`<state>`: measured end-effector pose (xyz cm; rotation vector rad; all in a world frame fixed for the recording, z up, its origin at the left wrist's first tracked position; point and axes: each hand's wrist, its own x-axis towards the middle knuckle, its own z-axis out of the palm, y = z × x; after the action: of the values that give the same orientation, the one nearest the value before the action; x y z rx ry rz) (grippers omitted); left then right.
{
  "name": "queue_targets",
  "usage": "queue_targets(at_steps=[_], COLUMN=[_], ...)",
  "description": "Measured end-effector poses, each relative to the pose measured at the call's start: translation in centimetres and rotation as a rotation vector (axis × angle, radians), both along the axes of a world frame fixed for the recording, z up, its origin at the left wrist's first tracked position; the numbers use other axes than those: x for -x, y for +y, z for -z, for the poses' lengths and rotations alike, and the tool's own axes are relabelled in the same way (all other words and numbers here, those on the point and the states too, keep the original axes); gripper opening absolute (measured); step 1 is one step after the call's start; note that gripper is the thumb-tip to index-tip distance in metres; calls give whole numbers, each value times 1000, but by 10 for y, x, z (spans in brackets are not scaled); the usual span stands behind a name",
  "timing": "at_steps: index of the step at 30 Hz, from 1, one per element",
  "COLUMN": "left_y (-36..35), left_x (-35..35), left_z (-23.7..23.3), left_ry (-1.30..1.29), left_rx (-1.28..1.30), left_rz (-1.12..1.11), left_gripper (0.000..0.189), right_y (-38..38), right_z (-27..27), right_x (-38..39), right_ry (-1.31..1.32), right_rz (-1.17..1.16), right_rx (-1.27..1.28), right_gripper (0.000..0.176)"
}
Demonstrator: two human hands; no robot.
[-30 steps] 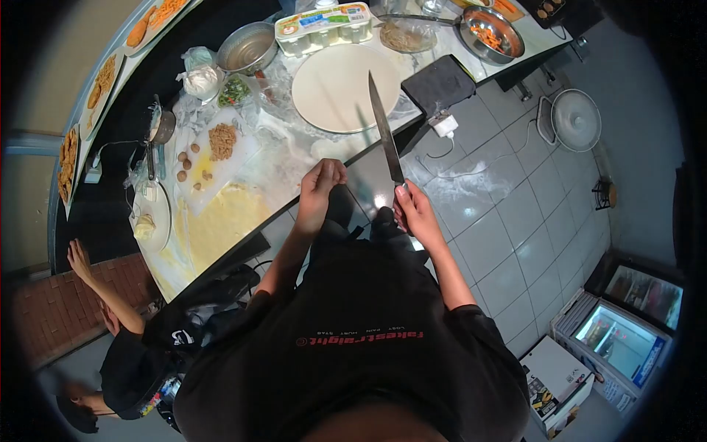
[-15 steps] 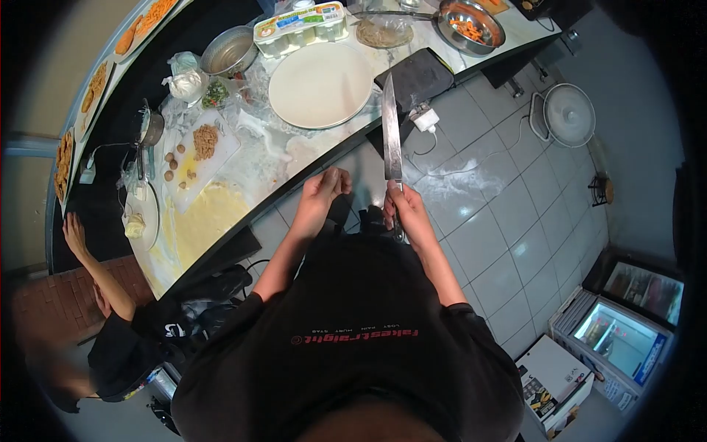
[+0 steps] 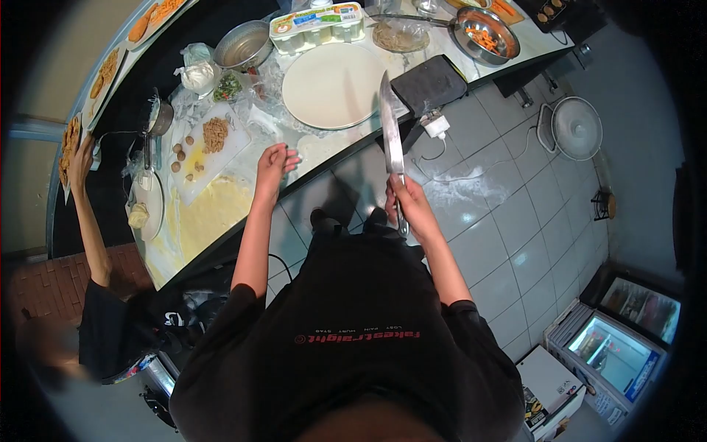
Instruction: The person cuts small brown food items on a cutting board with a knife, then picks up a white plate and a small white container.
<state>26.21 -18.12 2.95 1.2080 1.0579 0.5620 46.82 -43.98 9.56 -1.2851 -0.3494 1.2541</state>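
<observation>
My right hand (image 3: 410,208) is wrapped round the handle of a large kitchen knife (image 3: 392,136), its blade pointing up and away from me over the floor beside the counter. Over the counter's near edge hovers my left hand (image 3: 274,172), empty, its fingers loosely bent and apart. Beyond it lies a round cream plate (image 3: 330,87). To its left, a white cutting board (image 3: 221,163) bears a brown chopped mass (image 3: 216,135), several small brown balls (image 3: 177,156) and a yellow liquid smear.
An egg carton (image 3: 317,29), a metal bowl (image 3: 243,46) and a pan with orange pieces (image 3: 482,37) stand along the back. A dark flat appliance (image 3: 429,85) sits at the counter edge. At left, a person's hand (image 3: 79,158) reaches to a food tray (image 3: 70,151).
My left hand has moved left and forward to the counter edge, its fingers loosening. The knife stays in my right hand. The other person's arm has reached further up to the tray.
</observation>
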Motion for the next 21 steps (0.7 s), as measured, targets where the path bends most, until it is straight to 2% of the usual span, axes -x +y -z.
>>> queue_targets(at_steps=[4,7,9,12,15,17,19,21], left_y=[42,67,80,79,76,75,73,71], left_x=[-50,-82,-91,-93,-97,-102,-103,-105], left_z=[25,28,44,38,41,39,39,41], left_ry=[-6,-26,-1,-42,-72,-82,-85,-110], left_rx=[51,-54,-46,-4,39,50,57,55], left_rz=[19,69,13,21,38,37,69,71], left_gripper=[55,62,66,66,68,69,75,75], right_y=[54,100,121,148,161,168,167,169], right_z=[33,74,87,120,100,97,94,106], right_x=[-42,-74,-91,-106,-101,-101,-100,-107], right_ry=[-494,-562,-643,-782,-742,-824,-668,-712], right_rz=[150,320,337,385,381,388,406,422], right_rx=[88,111,243,243,277,239,283,207], right_gripper=[45,37,37,38,40,37,33,30])
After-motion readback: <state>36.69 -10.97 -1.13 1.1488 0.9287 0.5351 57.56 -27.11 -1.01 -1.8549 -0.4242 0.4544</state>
